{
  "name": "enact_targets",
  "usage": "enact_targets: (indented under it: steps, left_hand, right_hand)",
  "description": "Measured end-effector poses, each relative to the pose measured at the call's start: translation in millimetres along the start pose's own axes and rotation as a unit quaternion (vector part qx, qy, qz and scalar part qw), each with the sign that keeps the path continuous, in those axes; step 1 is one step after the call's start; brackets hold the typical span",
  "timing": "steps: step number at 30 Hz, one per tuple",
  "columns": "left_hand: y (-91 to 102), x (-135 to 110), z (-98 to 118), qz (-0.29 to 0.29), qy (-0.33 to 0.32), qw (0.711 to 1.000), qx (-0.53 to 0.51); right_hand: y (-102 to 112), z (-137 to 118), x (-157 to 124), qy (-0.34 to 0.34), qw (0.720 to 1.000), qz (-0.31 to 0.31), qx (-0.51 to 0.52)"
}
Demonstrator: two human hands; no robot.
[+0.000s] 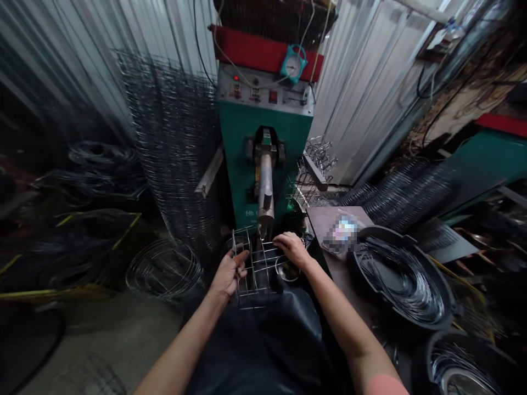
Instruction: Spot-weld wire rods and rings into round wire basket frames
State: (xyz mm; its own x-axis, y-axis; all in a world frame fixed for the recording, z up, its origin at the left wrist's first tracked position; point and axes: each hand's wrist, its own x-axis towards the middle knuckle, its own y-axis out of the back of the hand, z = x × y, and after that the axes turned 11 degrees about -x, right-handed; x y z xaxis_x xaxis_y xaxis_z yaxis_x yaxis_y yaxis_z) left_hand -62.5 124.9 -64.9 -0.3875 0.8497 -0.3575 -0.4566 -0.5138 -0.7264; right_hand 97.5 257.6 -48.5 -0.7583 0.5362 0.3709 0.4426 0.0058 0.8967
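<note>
A small wire rack (254,270) of thin metal rods is held between my two hands, above my dark apron. My left hand (229,274) grips its left side, thumb over the rods. At the upper right, my right hand (291,247) has its fingers closed on the end of the rack's rods. Just above the rack, the electrode tip (265,219) of a green spot welding machine (269,118) points down at the wires. Whether the tip touches them I cannot tell. A round metal bowl (287,270) shows behind the rack, partly hidden.
On the right, a black tub (357,258) of curved wires stands by a board (323,219), with a second tub (430,340) nearer. A tall stack of wire grids (173,131) rises at left above wire rings (162,269). Two bars (209,173) jut from the machine.
</note>
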Motion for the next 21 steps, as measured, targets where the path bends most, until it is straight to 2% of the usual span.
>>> enact_targets:
  steps: [15, 21]
  left_hand:
    - [-3.0, 16, 2, 0.012, 0.018, 1.0, -0.011]
    - [-5.1, 13, 3, 0.021, 0.014, 1.0, -0.003]
  right_hand:
    - [-3, 6, 15, -0.024, 0.999, -0.035, -0.006]
    - [2, 2, -4, -0.035, 0.998, 0.042, -0.042]
